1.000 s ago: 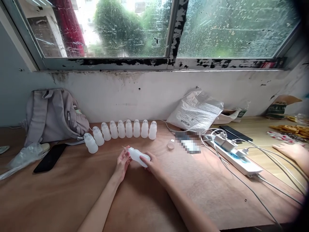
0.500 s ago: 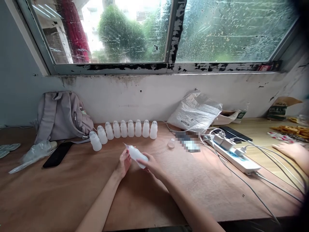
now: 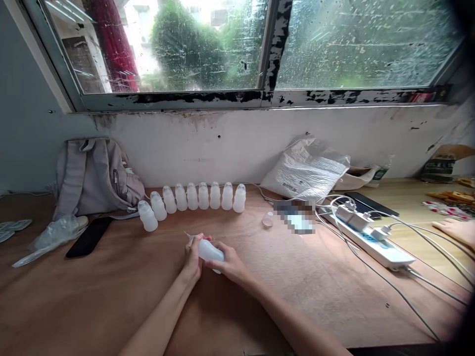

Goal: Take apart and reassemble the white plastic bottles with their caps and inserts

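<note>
Both my hands hold a frosted white baby bottle (image 3: 210, 251) tilted on its side above the table. My left hand (image 3: 193, 258) is closed round the neck end, where a thin pointed clear tip sticks out past the fingers. My right hand (image 3: 230, 263) grips the base end, thumb on top. Behind them, several similar bottles (image 3: 203, 196) with clear caps stand upright in a curved row. A loose clear cap (image 3: 267, 219) lies to the right on the brown table (image 3: 111, 301).
At the left are a grey backpack (image 3: 92, 173), a clear plastic bag (image 3: 55, 236) and a black phone (image 3: 89, 238). To the right lie a silver mailing bag (image 3: 308, 168) and a white power strip (image 3: 371, 244) with trailing cables. Another person's hand (image 3: 456, 231) rests at the far right.
The bottle has turned flatter and moved slightly down. My left hand has wrapped further round its neck end, and my right thumb has moved along its side. The view has shifted slightly.
</note>
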Motion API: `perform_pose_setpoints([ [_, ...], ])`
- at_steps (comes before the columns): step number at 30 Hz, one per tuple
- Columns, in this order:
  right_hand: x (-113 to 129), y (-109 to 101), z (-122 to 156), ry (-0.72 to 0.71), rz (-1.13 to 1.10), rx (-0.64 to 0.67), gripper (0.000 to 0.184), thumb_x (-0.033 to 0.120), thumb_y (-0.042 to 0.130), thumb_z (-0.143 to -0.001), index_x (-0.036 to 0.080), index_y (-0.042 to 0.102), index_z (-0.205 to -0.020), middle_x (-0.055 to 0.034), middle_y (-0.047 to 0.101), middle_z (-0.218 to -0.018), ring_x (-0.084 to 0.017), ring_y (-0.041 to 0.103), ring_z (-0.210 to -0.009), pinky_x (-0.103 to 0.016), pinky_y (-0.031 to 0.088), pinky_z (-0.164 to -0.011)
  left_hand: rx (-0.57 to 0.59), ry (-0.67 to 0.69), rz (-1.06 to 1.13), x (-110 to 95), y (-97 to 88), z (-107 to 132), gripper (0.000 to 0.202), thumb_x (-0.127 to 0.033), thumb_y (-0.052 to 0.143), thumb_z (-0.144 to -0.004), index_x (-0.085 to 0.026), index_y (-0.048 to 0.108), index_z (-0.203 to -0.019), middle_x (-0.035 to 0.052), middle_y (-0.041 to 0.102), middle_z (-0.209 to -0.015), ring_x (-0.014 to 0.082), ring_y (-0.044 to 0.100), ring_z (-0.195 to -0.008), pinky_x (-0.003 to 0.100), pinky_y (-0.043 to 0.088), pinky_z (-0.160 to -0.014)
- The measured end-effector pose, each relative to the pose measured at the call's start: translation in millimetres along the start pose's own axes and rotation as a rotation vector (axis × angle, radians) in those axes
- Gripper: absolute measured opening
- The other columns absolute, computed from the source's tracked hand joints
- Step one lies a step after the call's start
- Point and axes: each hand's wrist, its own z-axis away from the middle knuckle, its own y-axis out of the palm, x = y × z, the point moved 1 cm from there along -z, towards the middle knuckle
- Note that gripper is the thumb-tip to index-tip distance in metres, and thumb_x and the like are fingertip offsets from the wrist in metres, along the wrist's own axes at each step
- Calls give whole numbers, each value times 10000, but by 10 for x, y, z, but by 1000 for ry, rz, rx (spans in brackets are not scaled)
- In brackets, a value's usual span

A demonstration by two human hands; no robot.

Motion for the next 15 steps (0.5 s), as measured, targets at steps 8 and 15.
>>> perform_pose_setpoints([
  [8, -91, 33, -31, 303, -406, 109, 314, 363, 597, -645, 177, 521, -887, 45, 482, -548, -61, 379, -389, -155, 231, -301, 7, 48, -15, -37, -7, -24, 226, -347, 597, -632, -129, 546, -663, 54, 646, -689, 140, 579, -587, 243, 421, -565],
  [15, -176, 5, -153, 181, -570, 89, 384, 500, 478, -734, 192, 470, -963, 18, 521, -608, -90, 445, -426, -186, 297, -348, 369, -29, 106, -29, 84, 0, 410, -431, 585, -667, -129, 556, -942, 75, 623, -849, 183, 585, -718, 281, 437, -630],
])
